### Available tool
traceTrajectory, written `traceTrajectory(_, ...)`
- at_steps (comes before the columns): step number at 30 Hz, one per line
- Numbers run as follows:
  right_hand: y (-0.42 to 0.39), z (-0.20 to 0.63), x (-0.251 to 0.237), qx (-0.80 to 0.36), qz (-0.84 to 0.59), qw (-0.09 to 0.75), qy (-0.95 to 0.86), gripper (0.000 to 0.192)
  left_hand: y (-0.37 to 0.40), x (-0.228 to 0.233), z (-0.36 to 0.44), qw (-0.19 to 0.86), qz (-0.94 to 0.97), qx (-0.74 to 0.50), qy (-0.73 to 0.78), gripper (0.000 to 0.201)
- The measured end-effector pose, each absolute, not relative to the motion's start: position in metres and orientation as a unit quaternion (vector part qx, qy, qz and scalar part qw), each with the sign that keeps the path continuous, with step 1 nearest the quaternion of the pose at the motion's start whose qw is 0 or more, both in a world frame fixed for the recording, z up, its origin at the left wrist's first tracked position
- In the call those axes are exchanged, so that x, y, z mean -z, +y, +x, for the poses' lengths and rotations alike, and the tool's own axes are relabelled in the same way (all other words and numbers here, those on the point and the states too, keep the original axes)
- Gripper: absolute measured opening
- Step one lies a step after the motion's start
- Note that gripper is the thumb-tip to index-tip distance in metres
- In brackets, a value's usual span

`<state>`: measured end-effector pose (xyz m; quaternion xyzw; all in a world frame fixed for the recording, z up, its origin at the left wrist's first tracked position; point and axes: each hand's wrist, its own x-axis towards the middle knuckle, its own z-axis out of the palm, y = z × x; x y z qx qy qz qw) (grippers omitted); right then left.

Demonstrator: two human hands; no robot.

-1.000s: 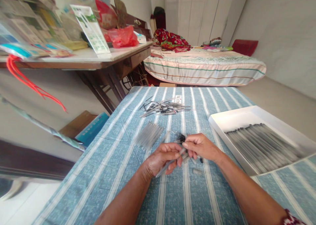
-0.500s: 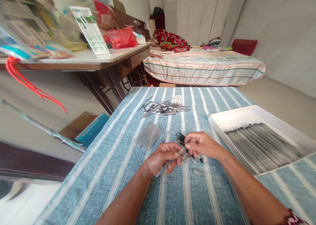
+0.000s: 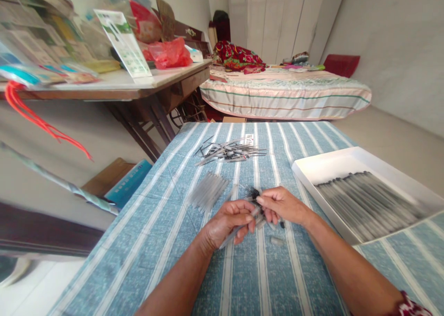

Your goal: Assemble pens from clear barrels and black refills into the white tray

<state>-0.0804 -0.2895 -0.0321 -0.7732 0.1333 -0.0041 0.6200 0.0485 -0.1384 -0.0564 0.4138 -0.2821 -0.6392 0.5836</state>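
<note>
My left hand (image 3: 236, 221) is closed on a slim translucent plastic tube (image 3: 226, 240), like a pen barrel, that slants down to the left below the fingers. Close beside it, my right hand (image 3: 279, 206) pinches at the tube's upper end; the fingers cover what it grips. Under both hands lies a pile of small black and clear parts (image 3: 254, 193), partly hidden. A short clear piece (image 3: 277, 240) rests apart, nearer to me. To the left of the pile is a row of translucent tubes (image 3: 209, 189).
Thin black and grey sticks (image 3: 231, 150) lie heaped farther back on the striped tablecloth (image 3: 166, 242). At the right a white box (image 3: 329, 162) holds many dark-filled tubes (image 3: 367, 202) side by side. A cluttered desk (image 3: 166, 81) stands left, a bed (image 3: 287, 94) behind.
My right hand has shifted slightly left and down, closer to the left hand. The left hand keeps its hold on the tube, nearly still.
</note>
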Motion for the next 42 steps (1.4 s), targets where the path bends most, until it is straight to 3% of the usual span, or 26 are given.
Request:
traceTrajectory(4,-0.29,-0.081,0.032,0.011,-0.761,0.638,0.119,0.03,-0.138,0.056,0.049,0.581,0.422,0.634,-0.286,0.02)
traceTrajectory(12,-0.29,-0.079,0.035,-0.005,-0.763,0.63,0.146,0.035,-0.141,0.053,0.044,0.575,0.49,0.586,-0.291,0.028)
traceTrajectory(25,-0.293,-0.08,0.033,0.006,-0.75,0.644,0.15,0.037,-0.14,0.049,0.04,0.542,0.505,0.597,-0.307,0.017)
traceTrajectory(30,-0.293,-0.081,0.031,-0.003,-0.745,0.649,0.153,0.035,-0.142,0.046,0.037,0.535,0.538,0.56,-0.333,0.022)
traceTrajectory(36,-0.294,-0.081,0.031,0.014,-0.732,0.663,0.157,0.032,-0.138,0.043,0.041,0.493,0.503,0.618,-0.349,0.03)
traceTrajectory(42,-0.293,-0.08,0.029,-0.005,-0.738,0.658,0.151,0.031,-0.14,0.04,0.038,0.463,0.555,0.571,-0.388,0.02)
